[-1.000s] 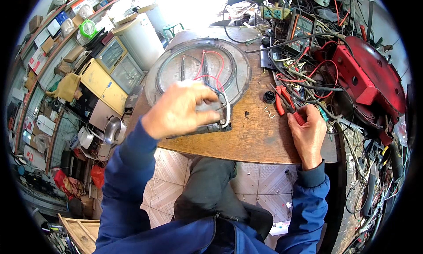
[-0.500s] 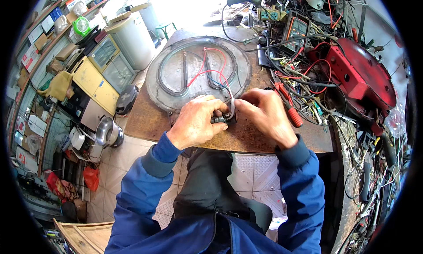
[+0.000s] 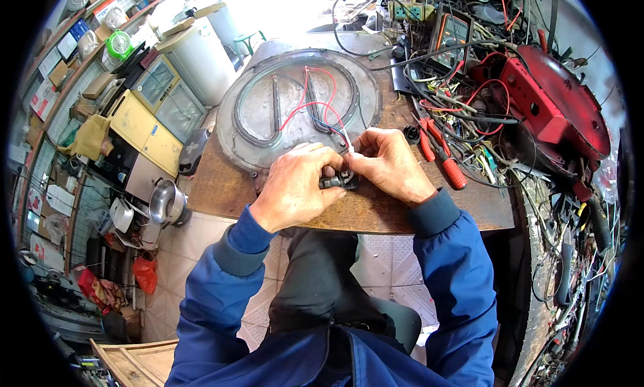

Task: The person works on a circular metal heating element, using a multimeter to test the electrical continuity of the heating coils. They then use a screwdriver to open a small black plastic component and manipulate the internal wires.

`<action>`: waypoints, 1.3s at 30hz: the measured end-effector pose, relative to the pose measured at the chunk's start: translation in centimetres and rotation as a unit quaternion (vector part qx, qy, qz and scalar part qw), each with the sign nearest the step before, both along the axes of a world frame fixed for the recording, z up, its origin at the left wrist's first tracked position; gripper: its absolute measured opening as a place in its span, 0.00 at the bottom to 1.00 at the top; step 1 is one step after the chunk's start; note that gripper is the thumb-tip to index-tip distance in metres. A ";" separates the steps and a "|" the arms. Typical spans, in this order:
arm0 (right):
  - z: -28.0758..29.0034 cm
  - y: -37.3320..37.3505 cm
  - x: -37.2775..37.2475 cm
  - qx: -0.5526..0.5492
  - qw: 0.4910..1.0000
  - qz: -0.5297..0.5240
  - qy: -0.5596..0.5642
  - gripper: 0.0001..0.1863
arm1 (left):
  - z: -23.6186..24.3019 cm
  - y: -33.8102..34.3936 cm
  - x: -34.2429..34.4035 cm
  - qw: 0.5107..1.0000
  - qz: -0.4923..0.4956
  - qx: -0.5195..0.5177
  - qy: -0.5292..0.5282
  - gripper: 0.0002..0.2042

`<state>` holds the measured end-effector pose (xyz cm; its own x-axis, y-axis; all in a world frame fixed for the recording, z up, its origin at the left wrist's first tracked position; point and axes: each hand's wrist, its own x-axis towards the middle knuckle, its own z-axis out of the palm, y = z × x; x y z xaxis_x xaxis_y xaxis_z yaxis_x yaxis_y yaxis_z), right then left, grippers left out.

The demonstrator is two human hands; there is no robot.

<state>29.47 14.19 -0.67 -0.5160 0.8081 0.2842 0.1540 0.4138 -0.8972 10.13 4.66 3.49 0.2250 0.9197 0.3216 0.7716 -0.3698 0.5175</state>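
Your blue sleeves come up from the bottom of the frame and both hands meet just below the middle of it, at the near edge of the wooden bench. Your left hand is curled over a small black part, clamping it against the bench top, and your right hand is closed just beside it, fingertips pinched on the thin red and white wires where they reach that part. The part looks light and hard, probably plastic, so it should slip or twist if you loosen your hold; keep hold of its body, not its terminals. The wires look soft and thin and would likely pull loose or kink, so take them near their ends. Just beyond your hands, in the upper middle, lies the round grey metal plate with its looped heating tubes, to which the wires run; it looks stiff and heavy. To the right lie red-handled pliers, and further right a red housing among tangled cables.
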 end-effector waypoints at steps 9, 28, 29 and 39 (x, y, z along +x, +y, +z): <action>1.2 -0.7 0.6 -0.059 0.997 0.049 0.030 0.16 | 0.7 0.0 0.3 0.999 0.013 -0.019 0.036 0.17; -0.3 0.2 0.9 -0.057 0.998 0.018 0.025 0.20 | 3.1 2.5 1.4 0.981 0.008 -0.137 0.138 0.19; -0.3 0.2 0.9 -0.057 0.998 0.017 0.026 0.20 | 3.3 2.6 1.5 0.979 0.007 -0.134 0.156 0.19; -0.5 0.3 0.7 -0.032 0.999 0.005 0.020 0.20 | 3.3 3.9 1.5 0.960 -0.007 -0.131 0.246 0.19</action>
